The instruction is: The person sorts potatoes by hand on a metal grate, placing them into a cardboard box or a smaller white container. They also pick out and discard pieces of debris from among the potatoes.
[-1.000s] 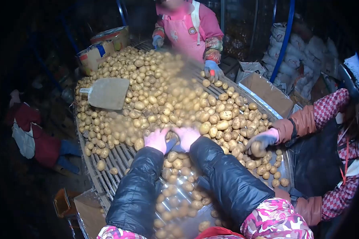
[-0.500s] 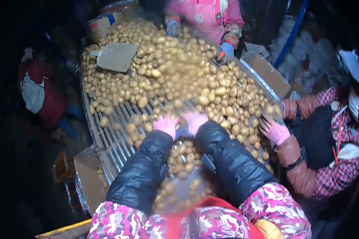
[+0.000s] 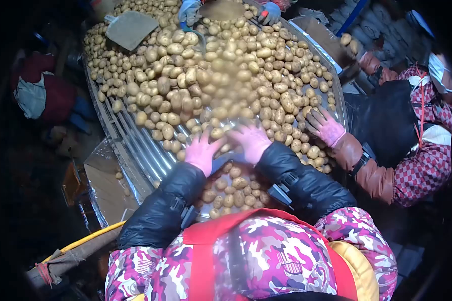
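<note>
A large heap of potatoes [image 3: 178,93] lies on a slatted metal sorting table [image 3: 138,138] in front of me. My left hand [image 3: 203,153], in a pink glove, has its fingers spread at the near edge of the heap, close to some potatoes. Beside it, my right hand [image 3: 252,143], gloved alike, reaches forward with fingers stretched out; a blurred patch partly veils its fingertips. Neither hand grips a potato that I can see. Below my wrists, more potatoes [image 3: 236,188] lie between my forearms.
A grey scoop [image 3: 131,30] rests on the heap. Across the table are a co-worker's gloved hands [image 3: 190,12]; at right, another's pink-gloved hand [image 3: 328,128] touches potatoes. Cardboard boxes [image 3: 110,178] stand beside the table. At left is another person [image 3: 47,93].
The view has shifted, with the table higher in it. My left hand's fingers have spread wider. The right co-worker's far hand now holds potatoes away from the heap.
</note>
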A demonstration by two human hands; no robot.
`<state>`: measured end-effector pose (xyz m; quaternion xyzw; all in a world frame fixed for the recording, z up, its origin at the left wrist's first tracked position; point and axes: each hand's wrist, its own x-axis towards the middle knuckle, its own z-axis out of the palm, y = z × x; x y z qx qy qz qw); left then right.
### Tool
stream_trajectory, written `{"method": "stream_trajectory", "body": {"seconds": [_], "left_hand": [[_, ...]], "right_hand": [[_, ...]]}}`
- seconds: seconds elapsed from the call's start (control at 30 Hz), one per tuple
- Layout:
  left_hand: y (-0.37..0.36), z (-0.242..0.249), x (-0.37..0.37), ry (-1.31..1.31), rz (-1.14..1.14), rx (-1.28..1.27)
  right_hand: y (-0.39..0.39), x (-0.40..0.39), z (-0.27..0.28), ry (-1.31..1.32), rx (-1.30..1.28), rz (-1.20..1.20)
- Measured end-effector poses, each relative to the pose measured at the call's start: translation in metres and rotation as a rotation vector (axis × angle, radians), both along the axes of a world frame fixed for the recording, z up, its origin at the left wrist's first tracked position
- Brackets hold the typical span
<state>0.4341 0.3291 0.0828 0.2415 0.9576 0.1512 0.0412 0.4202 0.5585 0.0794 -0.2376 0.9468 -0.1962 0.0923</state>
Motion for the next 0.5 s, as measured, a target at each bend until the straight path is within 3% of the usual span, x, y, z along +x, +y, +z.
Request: {"method": "stream_trajectory", "body": {"seconds": [0.17, 0.3, 0.37, 0.4, 0.43, 0.5], "left_hand": [[-0.009, -0.003, 0.043, 0.028, 0.041, 0.073], [-0.056, -0.016, 0.064, -0.043, 0.246, 0.137], [-0.081, -0.025, 0.082, 0.066, 0.214, 0.088], [-0.086, -0.030, 0.088, 0.095, 0.224, 0.098], [-0.087, -0.037, 0.091, 0.115, 0.217, 0.100], [-0.085, -0.050, 0.091, 0.159, 0.209, 0.107]], "right_hand": [[0.021, 0.021, -0.004, 0.030, -0.040, -0.025], [0.032, -0.012, 0.002, 0.142, 0.263, -0.059], [0.032, -0.038, 0.009, 0.085, 0.239, -0.125], [0.033, -0.055, 0.001, 0.325, 0.121, -0.152], [0.039, -0.080, 0.000, 0.289, 0.075, -0.205], [0.029, -0.122, 0.034, 0.285, 0.045, -0.326]]}}
